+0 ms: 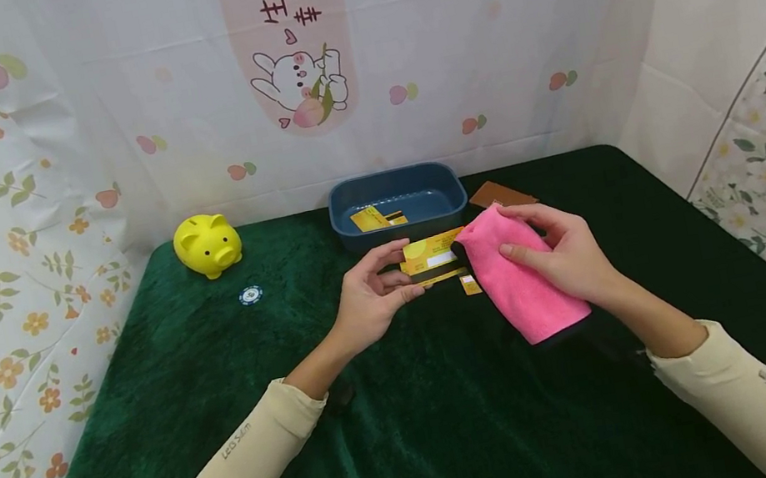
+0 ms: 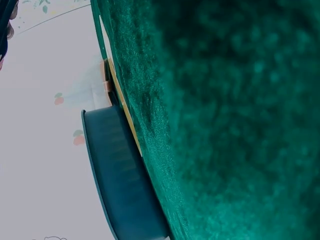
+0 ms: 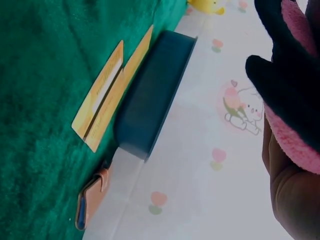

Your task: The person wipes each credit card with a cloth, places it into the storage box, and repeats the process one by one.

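So the left hand [image 1: 371, 292] has thumb and fingers pinched on the left end of a yellow bank card [image 1: 433, 246], held up over the table with its dark stripe along the bottom. Right hand [image 1: 569, 248] has its thumb and fingers closed on a pink cloth [image 1: 524, 287] with a black side, which hangs down and overlaps the card's right end; can't tell whether they actually touch. Two more yellow cards [image 3: 97, 95] lie on the green tablecloth [image 1: 417, 445] just in front of a blue basin [image 1: 394, 179]; from the head view they're mostly hidden. The basin's got yellow cards [image 1: 368, 219] in it too. Just right of it there's a brown wallet [image 1: 503, 192], partly behind the cloth. Way over left: a blue-and-white chip [image 1: 250, 295] near a yellow piggy bank [image 1: 205, 243]. Behind everything, a white curtain [image 1: 172, 71] with a cartoon bunny.
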The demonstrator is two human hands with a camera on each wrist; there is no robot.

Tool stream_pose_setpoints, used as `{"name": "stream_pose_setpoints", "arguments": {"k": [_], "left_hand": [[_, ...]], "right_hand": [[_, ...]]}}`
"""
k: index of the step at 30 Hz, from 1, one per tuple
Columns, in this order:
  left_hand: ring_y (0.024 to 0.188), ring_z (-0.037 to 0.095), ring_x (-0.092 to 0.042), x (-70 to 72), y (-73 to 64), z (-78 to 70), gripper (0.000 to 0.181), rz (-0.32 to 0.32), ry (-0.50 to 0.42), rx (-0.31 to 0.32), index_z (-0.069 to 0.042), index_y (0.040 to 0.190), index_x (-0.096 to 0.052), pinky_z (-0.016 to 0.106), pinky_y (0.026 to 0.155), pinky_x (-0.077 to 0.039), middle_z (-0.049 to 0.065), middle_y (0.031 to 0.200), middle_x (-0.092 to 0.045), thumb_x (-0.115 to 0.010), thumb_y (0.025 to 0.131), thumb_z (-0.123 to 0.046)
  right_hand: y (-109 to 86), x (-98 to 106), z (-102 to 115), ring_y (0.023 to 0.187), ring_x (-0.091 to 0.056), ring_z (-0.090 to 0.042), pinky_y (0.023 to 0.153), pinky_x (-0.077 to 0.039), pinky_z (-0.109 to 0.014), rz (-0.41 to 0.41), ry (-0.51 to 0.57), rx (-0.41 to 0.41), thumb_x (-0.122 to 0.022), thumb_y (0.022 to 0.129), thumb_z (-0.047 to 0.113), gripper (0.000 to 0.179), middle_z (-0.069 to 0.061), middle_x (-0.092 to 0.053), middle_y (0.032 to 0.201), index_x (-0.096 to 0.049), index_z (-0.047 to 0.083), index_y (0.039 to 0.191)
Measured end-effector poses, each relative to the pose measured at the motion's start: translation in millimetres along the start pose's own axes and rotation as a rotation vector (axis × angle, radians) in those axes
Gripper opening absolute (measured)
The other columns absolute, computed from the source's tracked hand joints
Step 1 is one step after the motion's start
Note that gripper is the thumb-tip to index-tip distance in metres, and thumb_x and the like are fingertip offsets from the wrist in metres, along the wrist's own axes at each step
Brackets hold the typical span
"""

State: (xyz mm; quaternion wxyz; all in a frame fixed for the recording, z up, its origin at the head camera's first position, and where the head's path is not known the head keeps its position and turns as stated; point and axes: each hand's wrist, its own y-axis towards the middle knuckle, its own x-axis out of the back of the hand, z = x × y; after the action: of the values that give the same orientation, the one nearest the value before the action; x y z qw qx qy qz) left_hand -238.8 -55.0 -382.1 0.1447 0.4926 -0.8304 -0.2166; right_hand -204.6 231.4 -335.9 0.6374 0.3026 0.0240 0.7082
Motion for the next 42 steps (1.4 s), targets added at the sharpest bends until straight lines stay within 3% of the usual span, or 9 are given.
{"name": "stream_pose_setpoints", "arguments": {"k": [10, 21, 29, 34, 42], "left_hand": [[0.091, 0.015, -0.07, 3.1, 0.2, 2.1, 0.059, 0.008, -0.018, 0.01, 0.01, 0.137, -0.046, 0.036, 0.084, -0.058, 0.026, 0.12, -0.057, -0.067, 0.083, 0.02], [0.088, 0.013, -0.07, 15.6, 11.5, 8.3, 0.061, -0.079, 0.039, 0.042, 0.008, 0.137, -0.047, 0.03, 0.081, -0.059, 0.027, 0.117, -0.059, -0.07, 0.082, 0.018], [0.086, 0.013, -0.07, 27.4, 23.7, 21.6, 0.061, -0.187, 0.105, 0.165, 0.007, 0.137, -0.048, 0.03, 0.081, -0.058, 0.027, 0.12, -0.061, -0.073, 0.082, 0.012], [0.092, 0.023, -0.071, 37.6, 31.0, 28.4, 0.061, -0.265, 0.187, 0.222, 0.005, 0.138, -0.049, 0.032, 0.084, -0.058, 0.022, 0.121, -0.064, -0.075, 0.083, 0.006], [0.099, 0.031, -0.07, 49.0, 44.2, 31.6, 0.06, -0.297, 0.273, 0.267, -0.002, 0.139, -0.051, 0.035, 0.086, -0.058, 0.019, 0.122, -0.064, -0.076, 0.085, 0.0]], "right_hand": [[4.6, 6, -1, 0.082, -0.065, -0.012, 0.062, -0.058, -0.023, -0.057, -0.004, 0.01, -0.067, 0.091, -0.001, 0.047, 0.003, -0.06, 0.116, -0.057, 0.005, 0.137], [1.4, 9, -4, 0.083, -0.064, -0.012, 0.061, -0.058, -0.024, -0.052, 0.006, -0.018, -0.067, 0.092, 0.001, 0.048, 0.003, -0.059, 0.116, -0.055, 0.005, 0.138], [-1.2, 7, -4, 0.082, -0.065, -0.013, 0.06, -0.058, -0.026, -0.039, 0.009, -0.047, -0.067, 0.093, 0.004, 0.049, 0.003, -0.059, 0.117, -0.054, 0.006, 0.14], [-2.8, 5, -2, 0.084, -0.065, -0.012, 0.061, -0.058, -0.025, -0.036, -0.001, -0.052, -0.067, 0.093, 0.005, 0.047, 0.004, -0.059, 0.117, -0.055, 0.006, 0.139], [-6.6, 3, 0, 0.082, -0.066, -0.013, 0.062, -0.058, -0.027, -0.022, -0.012, -0.079, -0.067, 0.094, 0.008, 0.046, 0.001, -0.059, 0.116, -0.055, 0.008, 0.139]]}}
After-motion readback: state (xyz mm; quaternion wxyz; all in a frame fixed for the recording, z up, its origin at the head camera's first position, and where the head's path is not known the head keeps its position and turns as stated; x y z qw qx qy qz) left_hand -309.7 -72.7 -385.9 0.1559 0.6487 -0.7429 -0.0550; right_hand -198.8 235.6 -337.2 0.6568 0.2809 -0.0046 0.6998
